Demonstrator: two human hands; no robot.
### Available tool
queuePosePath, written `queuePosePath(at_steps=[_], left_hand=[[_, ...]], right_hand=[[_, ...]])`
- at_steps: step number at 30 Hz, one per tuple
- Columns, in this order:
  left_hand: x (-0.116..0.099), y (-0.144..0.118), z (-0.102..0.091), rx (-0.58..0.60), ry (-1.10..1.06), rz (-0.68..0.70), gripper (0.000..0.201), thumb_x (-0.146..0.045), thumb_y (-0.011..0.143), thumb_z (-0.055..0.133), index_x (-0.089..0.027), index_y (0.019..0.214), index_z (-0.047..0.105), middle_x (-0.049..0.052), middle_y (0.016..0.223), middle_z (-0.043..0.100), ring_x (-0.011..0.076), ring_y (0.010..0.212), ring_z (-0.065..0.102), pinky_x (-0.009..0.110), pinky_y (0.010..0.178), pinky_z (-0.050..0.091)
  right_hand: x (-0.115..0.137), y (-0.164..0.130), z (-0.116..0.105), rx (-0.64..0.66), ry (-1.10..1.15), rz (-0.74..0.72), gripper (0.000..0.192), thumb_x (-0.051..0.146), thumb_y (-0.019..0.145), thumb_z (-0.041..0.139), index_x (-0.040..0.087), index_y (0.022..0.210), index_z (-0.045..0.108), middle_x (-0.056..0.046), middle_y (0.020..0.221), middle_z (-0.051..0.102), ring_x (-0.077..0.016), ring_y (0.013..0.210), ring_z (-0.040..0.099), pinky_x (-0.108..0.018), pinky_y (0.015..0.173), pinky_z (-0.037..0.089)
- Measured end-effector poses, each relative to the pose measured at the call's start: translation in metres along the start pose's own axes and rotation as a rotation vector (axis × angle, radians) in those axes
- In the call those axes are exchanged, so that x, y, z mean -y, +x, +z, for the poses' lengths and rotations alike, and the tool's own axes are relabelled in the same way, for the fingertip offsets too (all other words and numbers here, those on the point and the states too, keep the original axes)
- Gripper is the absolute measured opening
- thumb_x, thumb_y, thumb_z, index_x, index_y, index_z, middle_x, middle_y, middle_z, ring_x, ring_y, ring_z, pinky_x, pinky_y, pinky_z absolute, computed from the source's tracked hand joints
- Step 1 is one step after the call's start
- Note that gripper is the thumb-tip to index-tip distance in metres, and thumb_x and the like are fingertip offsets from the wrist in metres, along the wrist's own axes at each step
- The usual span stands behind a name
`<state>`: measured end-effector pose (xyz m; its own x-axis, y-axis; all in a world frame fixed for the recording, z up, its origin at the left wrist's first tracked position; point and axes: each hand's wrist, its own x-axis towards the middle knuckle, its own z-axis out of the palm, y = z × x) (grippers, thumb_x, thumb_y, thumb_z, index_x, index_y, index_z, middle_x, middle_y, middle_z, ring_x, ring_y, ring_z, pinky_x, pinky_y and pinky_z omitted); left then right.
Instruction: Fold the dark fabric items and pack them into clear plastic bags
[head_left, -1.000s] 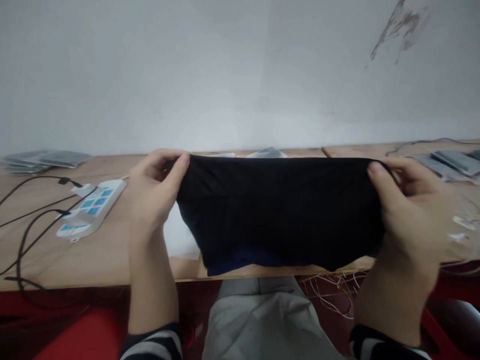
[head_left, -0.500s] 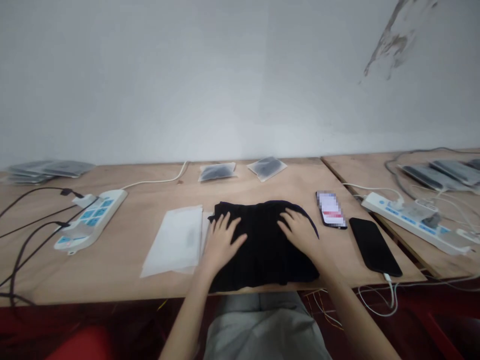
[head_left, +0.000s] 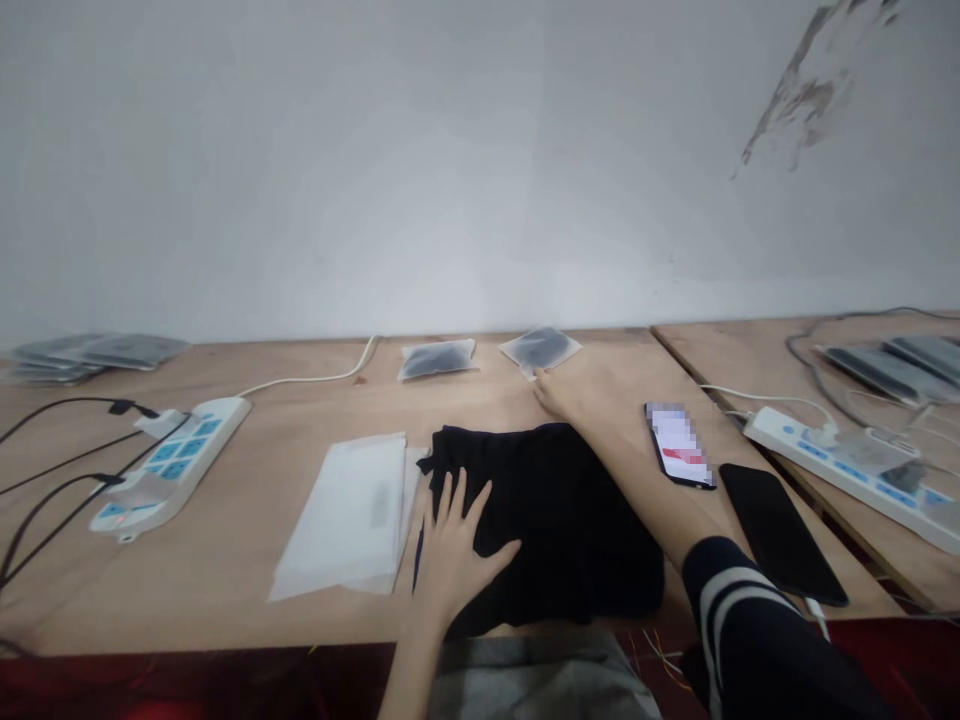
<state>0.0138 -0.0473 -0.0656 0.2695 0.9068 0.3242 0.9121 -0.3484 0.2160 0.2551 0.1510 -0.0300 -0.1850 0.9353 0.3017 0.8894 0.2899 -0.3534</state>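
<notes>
A folded black garment (head_left: 547, 520) lies on the wooden table (head_left: 247, 540) near its front edge. My left hand (head_left: 454, 545) rests flat on the garment's left part, fingers spread. My right hand (head_left: 574, 395) reaches across the garment toward the back of the table, its fingertips at the edge of a small clear packet with dark contents (head_left: 540, 349). A second such packet (head_left: 436, 358) lies to the left of it. An empty clear plastic bag (head_left: 349, 515) lies just left of the garment.
A lit phone (head_left: 679, 443) and a dark phone (head_left: 780, 533) lie right of the garment. White power strips sit at the left (head_left: 169, 465) and right (head_left: 847, 460), with cables. Stacks of packets lie at the far left (head_left: 90, 352) and far right (head_left: 900, 358).
A second ago both hands held the garment up, stretched. They then laid it flat and pressed on it. Now my right hand has left it and reached toward the far packet.
</notes>
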Motion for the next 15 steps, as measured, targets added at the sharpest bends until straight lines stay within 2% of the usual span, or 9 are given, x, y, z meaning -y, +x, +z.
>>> queuePosePath(at_steps=[4, 8, 11, 15], left_hand=[[-0.001, 0.000, -0.002, 0.020, 0.016, -0.007, 0.073, -0.061, 0.079, 0.064, -0.026, 0.142, 0.052, 0.016, 0.156, 0.036, 0.0412, 0.145, 0.030, 0.067, 0.114, 0.024], [-0.002, 0.000, -0.002, 0.043, -0.001, -0.007, 0.075, -0.063, 0.079, 0.062, -0.027, 0.144, 0.049, 0.014, 0.158, 0.035, 0.0399, 0.146, 0.028, 0.065, 0.116, 0.024], [-0.002, -0.001, -0.002, 0.056, -0.008, -0.012, 0.075, -0.063, 0.081, 0.061, -0.027, 0.145, 0.047, 0.014, 0.158, 0.033, 0.0397, 0.147, 0.026, 0.065, 0.116, 0.023], [-0.002, -0.001, -0.003, 0.065, -0.008, -0.010, 0.075, -0.063, 0.081, 0.061, -0.026, 0.145, 0.047, 0.014, 0.158, 0.033, 0.0394, 0.147, 0.026, 0.065, 0.115, 0.024]], right_hand=[[-0.008, 0.025, 0.027, 0.060, 0.001, 0.036, 0.033, 0.036, 0.095, 0.059, 0.019, 0.124, 0.059, -0.009, 0.125, 0.060, -0.0213, 0.105, 0.062, -0.043, 0.089, 0.054], [-0.017, 0.032, 0.041, 0.086, 0.003, 0.062, 0.024, 0.014, 0.098, 0.042, 0.011, 0.113, 0.061, -0.017, 0.116, 0.062, -0.0212, 0.100, 0.060, -0.037, 0.090, 0.049], [-0.019, 0.033, 0.046, 0.071, 0.011, 0.080, 0.029, 0.004, 0.092, 0.037, 0.009, 0.112, 0.058, -0.020, 0.119, 0.058, -0.0225, 0.098, 0.058, -0.037, 0.089, 0.045], [-0.018, 0.036, 0.040, -0.011, 0.032, 0.124, 0.032, 0.003, 0.090, 0.032, 0.011, 0.114, 0.053, -0.022, 0.126, 0.053, -0.0233, 0.094, 0.058, -0.036, 0.082, 0.043]])
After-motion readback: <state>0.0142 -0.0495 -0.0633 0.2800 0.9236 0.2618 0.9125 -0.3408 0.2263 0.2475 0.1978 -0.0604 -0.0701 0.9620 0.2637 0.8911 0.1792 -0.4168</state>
